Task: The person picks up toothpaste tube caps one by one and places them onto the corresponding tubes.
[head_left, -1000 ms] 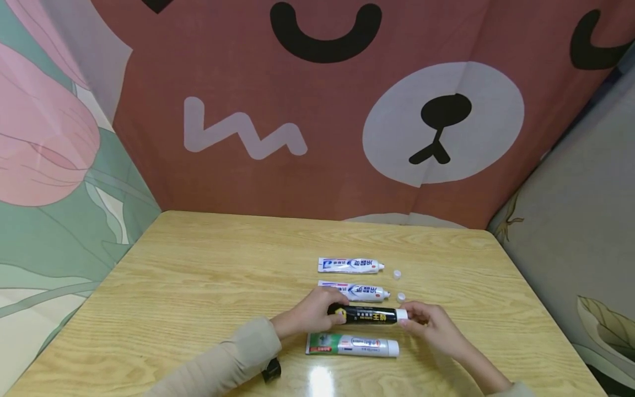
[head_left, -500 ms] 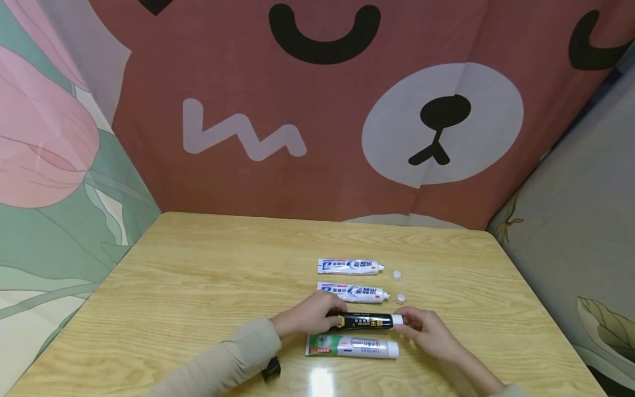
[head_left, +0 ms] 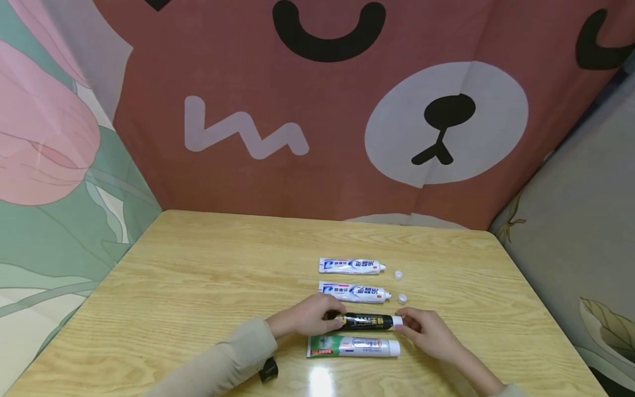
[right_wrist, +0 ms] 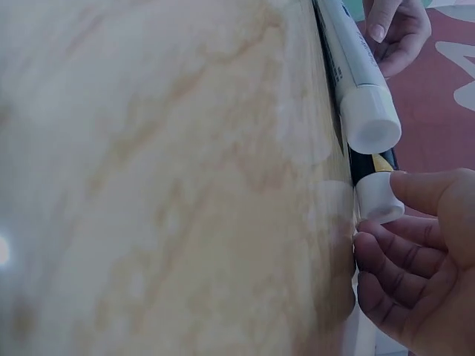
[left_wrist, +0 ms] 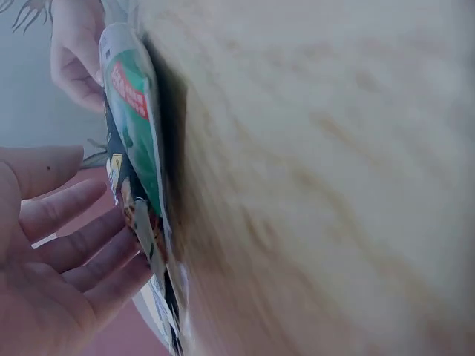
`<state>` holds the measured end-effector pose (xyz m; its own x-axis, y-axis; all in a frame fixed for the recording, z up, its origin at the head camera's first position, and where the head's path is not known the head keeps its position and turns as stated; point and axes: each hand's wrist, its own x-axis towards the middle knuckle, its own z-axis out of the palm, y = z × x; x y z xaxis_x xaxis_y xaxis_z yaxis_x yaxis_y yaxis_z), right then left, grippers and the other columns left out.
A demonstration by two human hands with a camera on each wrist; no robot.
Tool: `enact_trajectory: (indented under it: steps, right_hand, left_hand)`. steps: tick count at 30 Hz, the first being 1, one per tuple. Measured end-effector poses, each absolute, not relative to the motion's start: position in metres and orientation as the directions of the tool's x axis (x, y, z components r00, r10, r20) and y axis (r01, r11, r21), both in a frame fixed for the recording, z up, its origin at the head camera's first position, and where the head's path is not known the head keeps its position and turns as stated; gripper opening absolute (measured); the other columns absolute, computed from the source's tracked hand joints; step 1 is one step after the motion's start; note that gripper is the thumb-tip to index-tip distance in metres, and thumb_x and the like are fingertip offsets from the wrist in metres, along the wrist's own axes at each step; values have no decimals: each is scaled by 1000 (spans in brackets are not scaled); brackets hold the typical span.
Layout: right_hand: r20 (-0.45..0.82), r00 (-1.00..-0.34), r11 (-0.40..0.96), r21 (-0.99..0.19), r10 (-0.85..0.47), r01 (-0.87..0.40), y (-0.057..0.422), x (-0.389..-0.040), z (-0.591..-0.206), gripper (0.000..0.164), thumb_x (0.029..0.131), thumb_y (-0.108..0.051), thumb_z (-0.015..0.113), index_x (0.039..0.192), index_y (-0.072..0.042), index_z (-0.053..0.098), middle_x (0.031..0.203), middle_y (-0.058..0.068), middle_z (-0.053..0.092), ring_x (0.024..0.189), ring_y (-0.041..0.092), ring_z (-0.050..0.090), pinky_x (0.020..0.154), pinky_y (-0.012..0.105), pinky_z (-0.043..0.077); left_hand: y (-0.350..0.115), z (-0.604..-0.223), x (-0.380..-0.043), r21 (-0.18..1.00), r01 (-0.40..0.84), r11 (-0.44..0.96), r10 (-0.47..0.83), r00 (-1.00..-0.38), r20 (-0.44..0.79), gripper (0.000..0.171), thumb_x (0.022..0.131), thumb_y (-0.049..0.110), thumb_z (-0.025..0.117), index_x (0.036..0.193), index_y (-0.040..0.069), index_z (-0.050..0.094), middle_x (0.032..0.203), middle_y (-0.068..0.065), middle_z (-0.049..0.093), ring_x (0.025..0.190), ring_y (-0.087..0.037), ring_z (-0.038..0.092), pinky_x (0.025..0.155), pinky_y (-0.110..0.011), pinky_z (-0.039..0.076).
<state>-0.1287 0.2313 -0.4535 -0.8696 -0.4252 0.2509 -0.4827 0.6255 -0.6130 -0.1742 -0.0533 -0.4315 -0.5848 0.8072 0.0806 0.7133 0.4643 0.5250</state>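
A black toothpaste tube (head_left: 368, 321) with gold lettering lies crosswise on the table, its white cap (head_left: 397, 321) pointing right. My left hand (head_left: 310, 315) holds the tail end, thumb on the near side and fingers on the far side, partly hiding it. At the other end, my right hand (head_left: 428, 331) pinches the cap between thumb and fingers; the right wrist view shows the thumb on this cap (right_wrist: 380, 199). Just nearer to me lies a green-and-white toothpaste tube (head_left: 354, 347) with its white cap on.
Beyond the black tube lie two uncapped white-and-blue toothpaste tubes, the farther tube (head_left: 351, 266) and the nearer tube (head_left: 356, 292). Two small loose caps, one far cap (head_left: 398, 274) and one near cap (head_left: 402, 298), sit by their nozzles. A black object (head_left: 268, 370) is beside my left sleeve.
The black tube has shifted slightly toward me and a little left, closer to the green-and-white tube. Both hands stay at its ends; over the last half second they barely move.
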Motion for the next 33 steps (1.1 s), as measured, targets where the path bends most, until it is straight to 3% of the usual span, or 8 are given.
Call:
enact_trajectory:
  steps: [5, 10, 19, 25, 33]
  right_hand:
    - [268, -866, 641, -586, -423, -495, 231, -126, -451, 18, 80, -12, 68, 94, -1, 64, 67, -14, 52, 55, -3, 43, 48, 19, 40]
    - [276, -859, 667, -544, -431, -510, 228, -126, -446, 19, 81, -12, 67, 95, 0, 64, 67, -15, 51, 56, -3, 42, 48, 19, 40]
    - [311, -857, 676, -528, -410, -515, 224, -129, -439, 19, 78, -7, 68, 95, 2, 64, 66, -14, 52, 55, -3, 43, 47, 18, 41]
    - [406, -817, 638, -512, -410, -575, 222, -135, -430, 17, 78, -1, 67, 93, 4, 64, 66, -12, 52, 54, -3, 42, 45, 19, 39]
    - [432, -824, 654, -510, -366, -558, 216, -145, -417, 16, 77, -1, 68, 92, 4, 65, 65, -12, 52, 53, -3, 42, 45, 19, 38]
  left_hand:
    - [-58, -432, -175, 573, 685, 449, 797, -598, 91, 17, 85, 15, 62, 99, 7, 67, 85, 3, 62, 75, -5, 52, 69, -15, 42]
    - [-59, -430, -175, 624, 642, 445, 780, -620, 82, 19, 86, 14, 63, 102, 5, 66, 90, 2, 64, 79, -2, 54, 72, -16, 44]
    - [-64, -423, -177, 699, 583, 415, 728, -673, 129, 24, 87, 11, 61, 107, -1, 62, 104, -10, 64, 94, -15, 60, 82, -21, 46]
    - [-73, -420, -183, 704, 597, 386, 686, -695, 214, 26, 86, 10, 61, 108, -4, 61, 102, -12, 63, 92, -21, 59, 78, -26, 48]
    - [-83, -411, -188, 729, 565, 386, 638, -734, 232, 25, 87, 9, 60, 108, -3, 62, 101, -13, 64, 90, -22, 58, 74, -26, 48]
